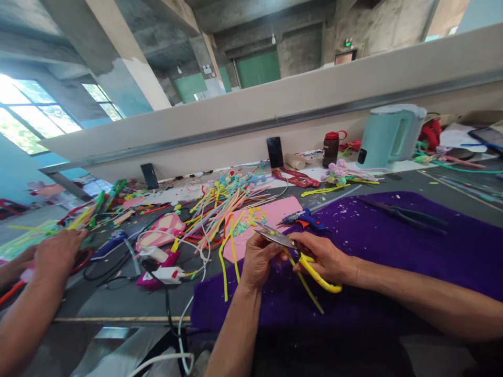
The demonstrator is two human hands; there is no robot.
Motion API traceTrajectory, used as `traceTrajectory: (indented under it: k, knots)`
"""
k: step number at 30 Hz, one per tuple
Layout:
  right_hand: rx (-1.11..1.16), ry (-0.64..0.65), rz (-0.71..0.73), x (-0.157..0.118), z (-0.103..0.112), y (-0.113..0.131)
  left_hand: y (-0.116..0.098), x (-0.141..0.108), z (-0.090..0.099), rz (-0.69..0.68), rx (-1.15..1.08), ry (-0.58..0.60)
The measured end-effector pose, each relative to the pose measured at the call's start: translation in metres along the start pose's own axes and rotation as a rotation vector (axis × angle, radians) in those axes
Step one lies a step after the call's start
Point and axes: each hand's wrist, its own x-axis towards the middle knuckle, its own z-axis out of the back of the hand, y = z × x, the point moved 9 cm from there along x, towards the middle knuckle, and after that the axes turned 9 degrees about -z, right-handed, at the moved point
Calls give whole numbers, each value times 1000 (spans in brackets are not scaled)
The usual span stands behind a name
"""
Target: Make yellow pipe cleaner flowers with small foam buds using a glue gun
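Observation:
My right hand [328, 257] grips scissors [316, 275] with yellow handles, their metal blades pointing up and left over my left hand. My left hand [257, 262] is closed in a pinch on a yellow pipe cleaner [308, 293], whose long end hangs down to the right below the scissors. The blades hide part of the left fingertips. Just beyond the hands, a pink foam sheet [281, 209] carries small cut yellow and teal pieces [251, 217]. A blue glue gun [302, 219] lies by its right edge. Under my hands is a purple cloth [361, 230].
Pliers [404, 212] lie on the cloth at right. Piled pipe cleaners [220, 209] spread across the middle. White cables and a power adapter [167, 275] sit left. Another person's hand [58, 251] works at far left. A kettle [389, 136] and bottle [331, 149] stand behind.

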Motion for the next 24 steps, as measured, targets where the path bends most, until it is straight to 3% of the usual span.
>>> traceTrajectory:
  k: [9,17,24]
  knots:
    - [108,-1,40,2,3,6,-4,-1,-3,-20,-16,8]
    - [171,-70,-80,6,7,-20,-9,1,-6,-13,-6,52]
    - [62,-28,-57,4,4,-6,-2,0,2,15,-36,-26]
